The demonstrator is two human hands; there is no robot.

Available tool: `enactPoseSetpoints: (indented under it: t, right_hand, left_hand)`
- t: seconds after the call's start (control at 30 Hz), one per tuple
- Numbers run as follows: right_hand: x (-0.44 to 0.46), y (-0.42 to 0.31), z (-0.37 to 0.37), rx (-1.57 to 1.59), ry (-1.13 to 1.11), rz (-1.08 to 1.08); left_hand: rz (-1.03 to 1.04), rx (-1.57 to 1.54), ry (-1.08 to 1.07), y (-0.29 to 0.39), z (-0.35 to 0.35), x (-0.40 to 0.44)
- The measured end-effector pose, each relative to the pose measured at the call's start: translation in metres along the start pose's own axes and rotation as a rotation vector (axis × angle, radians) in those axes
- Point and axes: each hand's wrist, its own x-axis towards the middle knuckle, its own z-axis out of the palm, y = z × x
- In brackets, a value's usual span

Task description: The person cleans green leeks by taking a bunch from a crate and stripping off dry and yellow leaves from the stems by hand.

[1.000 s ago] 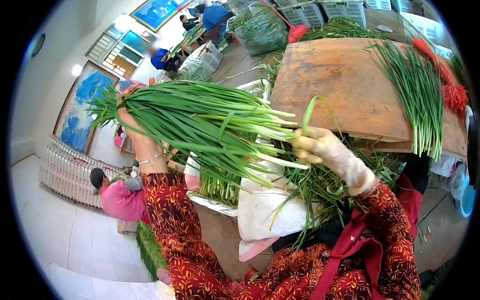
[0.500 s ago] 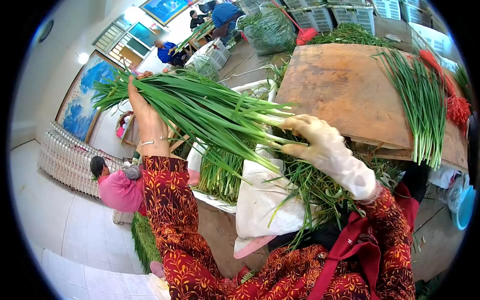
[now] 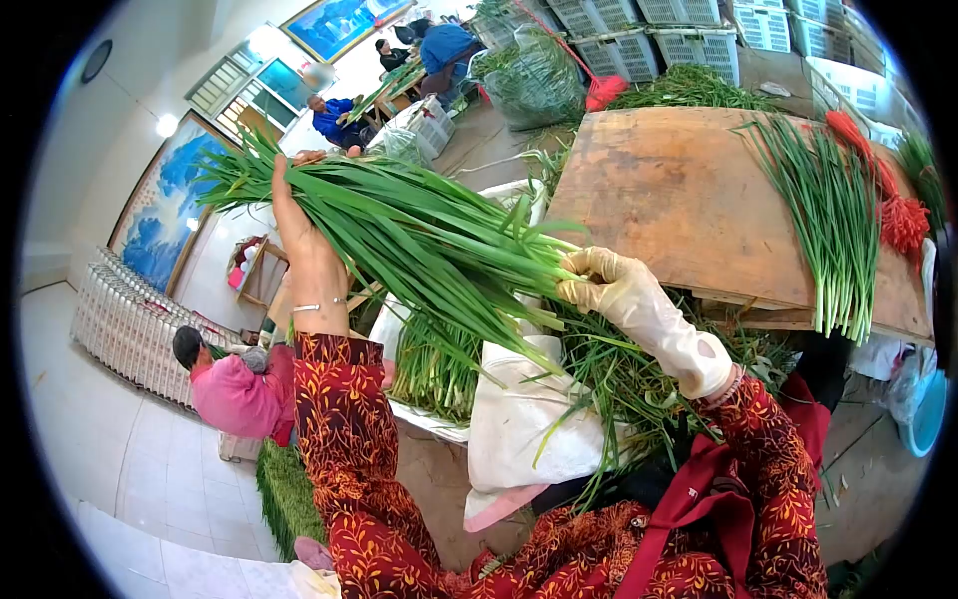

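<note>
A large bunch of garlic chives is held up in front of me, long green leaves to the left and pale stem ends to the right. My bare left hand is wrapped round its leafy end, with the fingers partly hidden behind the leaves. At the stem ends, my right hand in a pale rubber glove pinches some of the stems. Below the bunch are a white crate filled with more chives and a white cloth sack. Loose green trimmings lie beside the sack.
A wooden board at the right bears another row of chives and red ties. Grey crates are stacked behind it. A person in pink sits at the left, and others work at the back.
My right hand has closed from a looser, spread position onto the stem ends. The bunch stays raised in my left hand, with only a slight shift.
</note>
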Motion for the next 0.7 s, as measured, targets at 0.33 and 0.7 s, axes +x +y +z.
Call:
enactPoseSetpoints:
  t: [0.33,0.7]
  right_hand:
    - [-0.035,-0.003,-0.019,-0.781,-0.158,0.084]
    - [-0.027,0.018,0.009,-0.191,-0.202,-0.113]
  left_hand:
    - [0.122,0.148,0.019,0.010,-0.006,-0.001]
    - [0.192,0.269,0.274,0.021,-0.021,0.010]
